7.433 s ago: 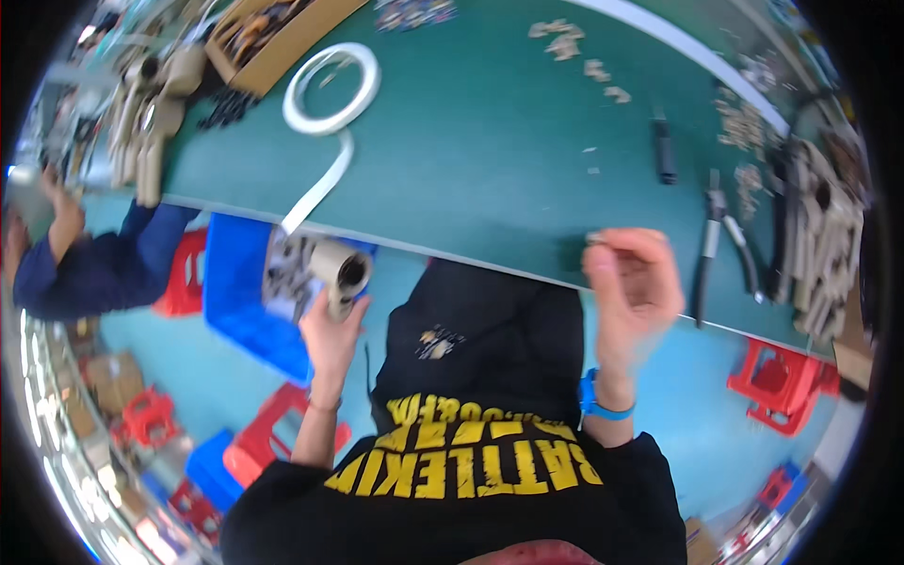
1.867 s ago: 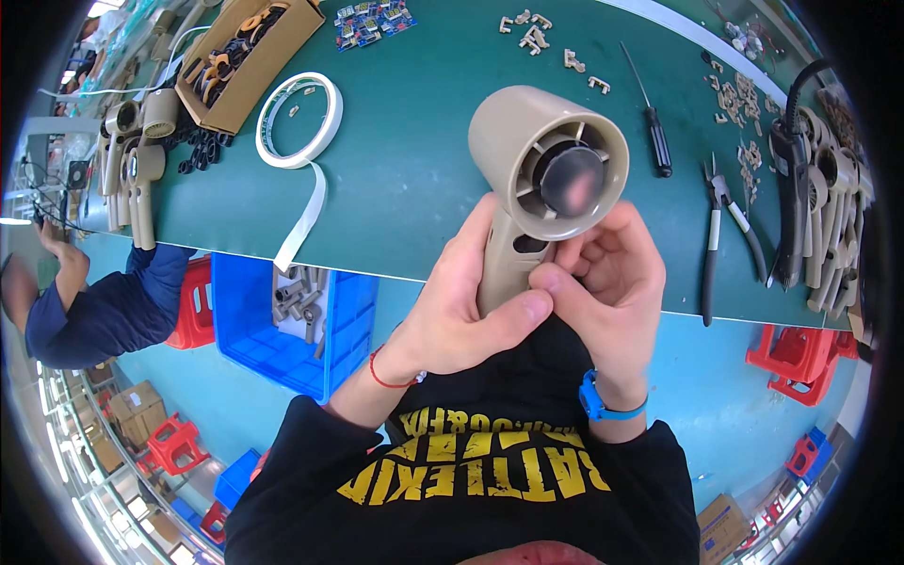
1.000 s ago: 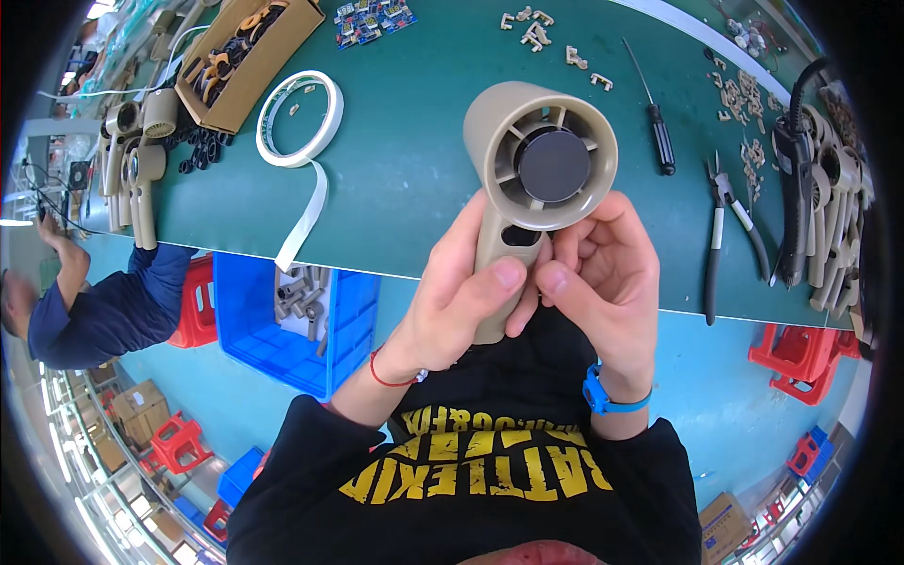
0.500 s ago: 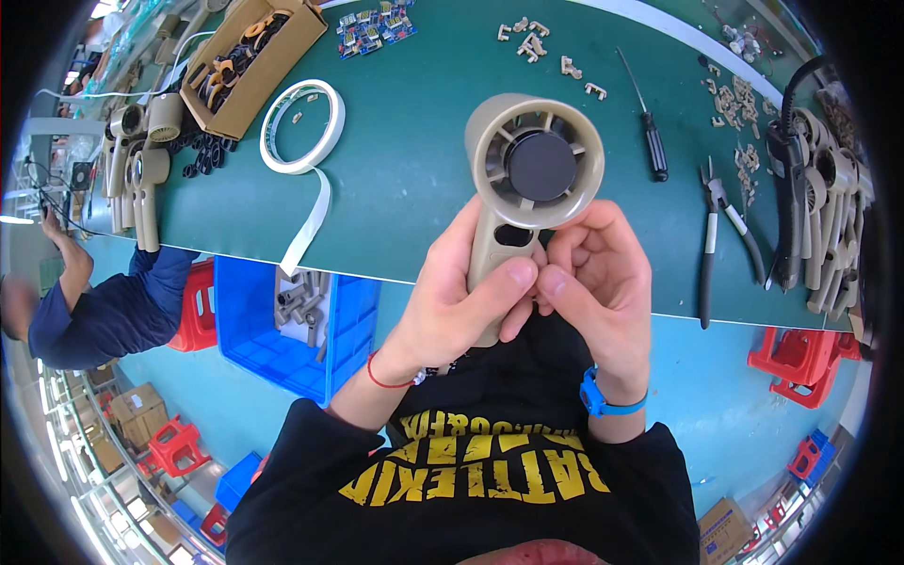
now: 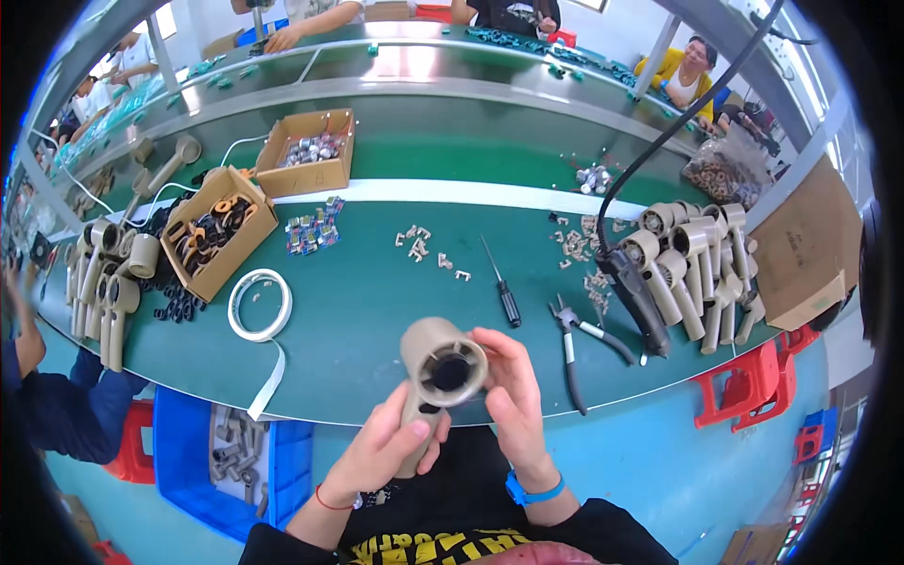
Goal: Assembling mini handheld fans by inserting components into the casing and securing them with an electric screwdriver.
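My left hand [image 5: 379, 448] is wrapped round the handle of a beige handheld fan [image 5: 426, 341], with the thumb on the front of the handle. The fan's round head faces me, showing spokes and a black disc in the middle. At the right side of the head is my right hand [image 5: 516, 407], thumb and fingers apart; whether the fingertips touch the head is hard to tell. Nearest on the table are a roll of white tape [image 5: 235, 318] with a loose strip, a screwdriver [image 5: 508, 303] and dark-handled cutting pliers [image 5: 569, 353].
Several beige fans lie in piles at left and right [image 5: 692, 273]. Cardboard boxes hold black and orange parts [image 5: 193, 282] and small motors [image 5: 325, 176]. A black corded tool [image 5: 636, 301] rests by the right pile. Below the table edge stands a blue crate [image 5: 179, 480]. People work beyond.
The view has lifted, showing more of the far benches. My right hand has come away from the handle and spread beside the fan's head; my left still grips the handle.
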`<state>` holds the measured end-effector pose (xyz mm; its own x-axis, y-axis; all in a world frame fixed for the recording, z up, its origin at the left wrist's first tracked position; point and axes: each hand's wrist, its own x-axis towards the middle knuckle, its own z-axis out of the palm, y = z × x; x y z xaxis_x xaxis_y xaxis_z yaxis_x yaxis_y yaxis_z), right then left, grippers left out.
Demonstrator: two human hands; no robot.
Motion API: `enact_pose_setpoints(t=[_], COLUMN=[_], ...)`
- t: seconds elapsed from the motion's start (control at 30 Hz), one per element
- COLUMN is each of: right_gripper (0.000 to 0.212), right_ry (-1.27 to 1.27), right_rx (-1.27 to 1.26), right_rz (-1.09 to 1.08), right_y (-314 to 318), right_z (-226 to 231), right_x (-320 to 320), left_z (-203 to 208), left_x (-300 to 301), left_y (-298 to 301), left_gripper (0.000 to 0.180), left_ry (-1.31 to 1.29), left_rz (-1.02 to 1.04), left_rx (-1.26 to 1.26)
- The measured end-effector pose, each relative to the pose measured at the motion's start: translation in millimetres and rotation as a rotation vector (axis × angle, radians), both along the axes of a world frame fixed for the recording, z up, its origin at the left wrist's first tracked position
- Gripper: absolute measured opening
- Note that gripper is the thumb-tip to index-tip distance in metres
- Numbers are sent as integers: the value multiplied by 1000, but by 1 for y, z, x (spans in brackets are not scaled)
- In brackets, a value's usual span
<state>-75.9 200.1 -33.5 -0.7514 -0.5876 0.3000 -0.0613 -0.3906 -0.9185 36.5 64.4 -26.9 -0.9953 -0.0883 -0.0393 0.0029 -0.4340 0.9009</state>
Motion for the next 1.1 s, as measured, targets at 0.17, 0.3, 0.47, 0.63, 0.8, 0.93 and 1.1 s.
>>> enact_pose_setpoints(t=[0.17,0.3,0.47,0.63,0.8,0.93,1.1], right_gripper=[86,87,71,74,90,70,46], right_ry=[-5,1,-90,-289,-361,-75,780], right_rx=[184,209,108,-48,123,465,662], right_rz=[110,119,145,34,268,509,-455], right_y=[14,19,30,34,38,41,93], right_z=[30,31,13,6,-3,24,53], right_x=[-6,-3,-10,-6,14,9,-65], left_z=[16,15,21,19,14,5,22], left_x=[1,0,-2,2,-4,-26,-27], left_y=[-1,4,1,-26,-26,-30,-28], left_gripper=[32,30,36,65,43,55,53], left_ry=[-85,-94,-113,68,119,193,195], left_rz=[-192,-231,-284,-94,294,447,47], left_rx=[-35,-49,-23,190,167,91,746])
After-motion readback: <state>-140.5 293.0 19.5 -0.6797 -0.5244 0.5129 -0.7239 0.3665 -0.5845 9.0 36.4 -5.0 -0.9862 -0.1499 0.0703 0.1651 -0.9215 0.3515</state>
